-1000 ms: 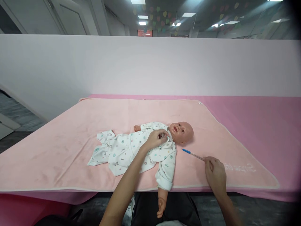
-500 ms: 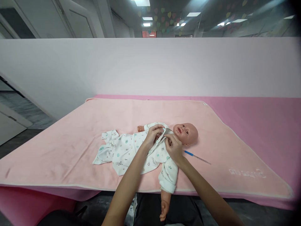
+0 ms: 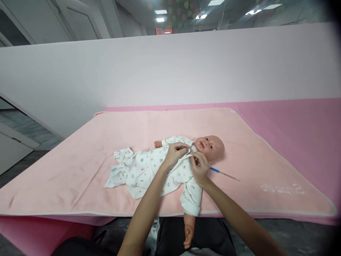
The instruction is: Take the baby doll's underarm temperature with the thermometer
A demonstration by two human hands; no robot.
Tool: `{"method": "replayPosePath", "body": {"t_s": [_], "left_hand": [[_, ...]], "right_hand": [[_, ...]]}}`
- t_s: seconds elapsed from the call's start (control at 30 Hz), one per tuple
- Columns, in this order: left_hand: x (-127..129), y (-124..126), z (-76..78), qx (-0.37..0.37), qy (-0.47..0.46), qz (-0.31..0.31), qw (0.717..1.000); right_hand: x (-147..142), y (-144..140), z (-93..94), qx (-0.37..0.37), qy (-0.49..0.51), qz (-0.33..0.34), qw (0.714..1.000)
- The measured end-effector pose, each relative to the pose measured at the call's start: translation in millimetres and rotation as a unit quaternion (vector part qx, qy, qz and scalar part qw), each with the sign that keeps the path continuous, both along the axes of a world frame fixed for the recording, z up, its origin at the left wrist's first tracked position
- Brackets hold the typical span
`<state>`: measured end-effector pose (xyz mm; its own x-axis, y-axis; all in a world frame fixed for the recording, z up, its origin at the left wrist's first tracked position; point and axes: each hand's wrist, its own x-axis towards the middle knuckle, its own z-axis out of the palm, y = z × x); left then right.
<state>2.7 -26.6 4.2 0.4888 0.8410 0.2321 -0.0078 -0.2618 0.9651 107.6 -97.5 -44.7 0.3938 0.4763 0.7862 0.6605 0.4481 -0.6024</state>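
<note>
A baby doll [image 3: 211, 147] lies on its back, its head to the right, dressed in a white printed baby top [image 3: 183, 174] and matching trousers [image 3: 142, 169]. My left hand [image 3: 177, 153] pinches one edge of the top's front opening near the neck. Close beside it, my right hand [image 3: 199, 166] grips the other edge just below the doll's chin. Both sets of fingertips nearly meet over the chest, and buttons show along the opening. One doll arm hangs over the table's near edge; the other rests on the far side.
Under the doll is a pink blanket [image 3: 80, 153] with lettering at its right. A thin stick with a blue handle [image 3: 215, 170] lies beside the doll's head. Behind the table stands a white partition [image 3: 170, 71]. A pink table surface [image 3: 298, 124] shows at the right.
My two hands have come closer together, bringing the top's edges near each other at the neck. The view has tilted slightly; the doll lies in the same place.
</note>
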Motion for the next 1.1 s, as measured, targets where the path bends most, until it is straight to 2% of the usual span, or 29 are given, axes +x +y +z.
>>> {"method": "replayPosePath", "body": {"t_s": [0.1, 0.33, 0.6, 0.83, 0.93, 1.1], "left_hand": [[-2, -1, 2.6, 0.019, 0.014, -0.05, 0.998], [-6, -1, 7.7, -0.051, -0.008, -0.104, 0.993], [-8, 1, 9.3, -0.087, 0.001, -0.117, 0.989], [-13, -1, 14.6, -0.066, 0.022, -0.15, 0.986], [-13, -1, 13.6, -0.065, 0.025, -0.141, 0.988], [-10, 0, 8.2, -0.088, -0.02, -0.122, 0.988]], "right_hand": [[0, 0, -0.6, 0.006, -0.011, 0.003, 1.0], [2, 4, -1.7, -0.001, 0.002, 0.017, 1.0], [1, 2, -3.3, -0.027, -0.02, 0.013, 0.999], [3, 3, -2.2, -0.022, -0.03, 0.007, 0.999], [3, 3, -2.9, -0.027, -0.036, 0.001, 0.999], [2, 4, -3.9, -0.031, -0.06, -0.008, 0.998]]}}
